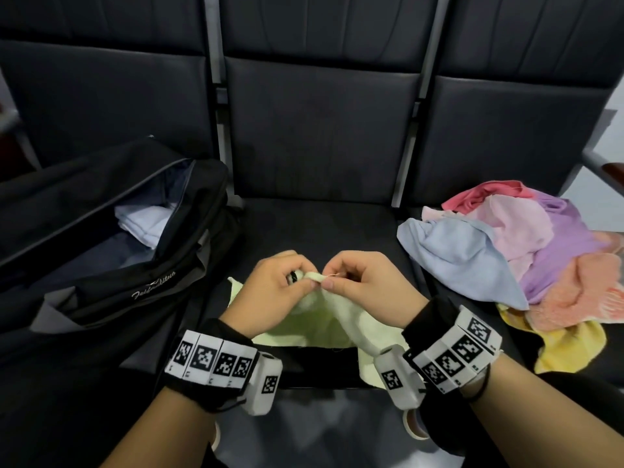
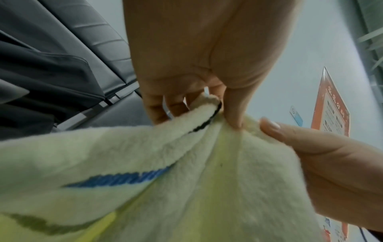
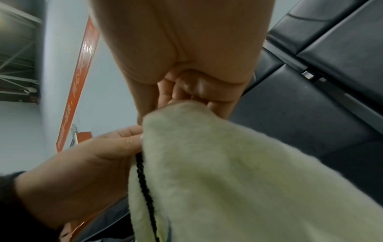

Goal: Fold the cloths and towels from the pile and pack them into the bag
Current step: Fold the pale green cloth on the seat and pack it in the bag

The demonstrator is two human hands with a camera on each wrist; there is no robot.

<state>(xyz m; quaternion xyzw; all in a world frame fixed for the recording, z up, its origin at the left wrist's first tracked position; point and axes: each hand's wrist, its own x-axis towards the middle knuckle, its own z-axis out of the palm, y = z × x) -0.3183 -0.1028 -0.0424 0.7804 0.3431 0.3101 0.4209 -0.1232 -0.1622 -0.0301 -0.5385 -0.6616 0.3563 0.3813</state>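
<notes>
Head view — left hand (image 1: 270, 292) and right hand (image 1: 364, 285) are both pinching 1 corner of pale green towel (image 1: 324, 325), fingers curled, over middle seat (image 1: 320, 224).

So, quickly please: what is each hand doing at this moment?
Left hand: closed, pinching the pale green towel at its corner.
Right hand: closed, pinching the same towel beside it.

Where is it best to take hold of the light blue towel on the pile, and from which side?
Pinch the light blue terry towel at its loose left edge hanging toward the middle seat, coming from the left. It lies on top of the pile, so probably it lifts free there.
</notes>
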